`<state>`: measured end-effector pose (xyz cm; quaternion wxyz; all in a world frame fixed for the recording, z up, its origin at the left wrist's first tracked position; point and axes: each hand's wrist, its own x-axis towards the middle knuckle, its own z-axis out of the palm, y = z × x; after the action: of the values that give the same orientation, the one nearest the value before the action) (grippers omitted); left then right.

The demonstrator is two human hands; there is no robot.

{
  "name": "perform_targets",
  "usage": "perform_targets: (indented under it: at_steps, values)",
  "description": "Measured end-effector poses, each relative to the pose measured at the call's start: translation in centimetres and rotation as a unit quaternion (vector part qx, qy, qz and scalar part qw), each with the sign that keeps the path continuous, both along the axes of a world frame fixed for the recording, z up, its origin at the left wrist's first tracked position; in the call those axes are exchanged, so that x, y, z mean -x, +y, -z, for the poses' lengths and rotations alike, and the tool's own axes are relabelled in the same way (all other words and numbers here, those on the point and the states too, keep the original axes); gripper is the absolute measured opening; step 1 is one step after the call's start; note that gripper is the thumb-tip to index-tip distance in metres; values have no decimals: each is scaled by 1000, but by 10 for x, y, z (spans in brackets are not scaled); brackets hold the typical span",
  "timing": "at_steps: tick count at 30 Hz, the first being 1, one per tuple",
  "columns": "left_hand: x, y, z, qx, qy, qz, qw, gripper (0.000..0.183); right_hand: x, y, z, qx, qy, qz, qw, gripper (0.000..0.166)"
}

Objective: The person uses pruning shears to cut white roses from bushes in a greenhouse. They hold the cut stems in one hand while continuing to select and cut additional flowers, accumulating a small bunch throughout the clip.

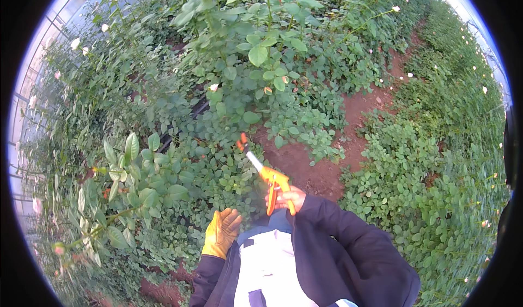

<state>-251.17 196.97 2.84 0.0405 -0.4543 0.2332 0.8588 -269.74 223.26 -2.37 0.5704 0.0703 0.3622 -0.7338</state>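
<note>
My bare right hand is wrapped around the orange handle of a long-reach pruner. Its short metal shaft slants up and left to a small orange-red cutting head, a little blurred, above the low leaves. Nothing shows between the pruner's jaws. On my left hand is a yellow leather work glove; the fingers are loosely curled and no object is visible in them. A leafy rose stem with a pinkish bud reaches in to the left of the glove. Ahead of the pruner stand taller rose stems.
Dense rose bushes with scattered pale blooms grow on both sides. Between them runs a reddish soil path, leading away to the upper right. A dark pipe or strip lies among the leaves. Framed greenhouse panels edge the left.
</note>
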Motion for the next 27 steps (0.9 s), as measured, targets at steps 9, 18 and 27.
perform_targets:
  at_steps: [9,18,27]
  values:
    - [-15,11,-2,7,34,-40,999,51,73,-59,6,75,57,100,991,55]
    - [-42,7,-11,35,15,-89,995,57,136,-146,-15,106,74,125,984,41]
    - [-63,-5,-12,24,31,-144,989,48,137,-183,6,91,48,185,977,37]
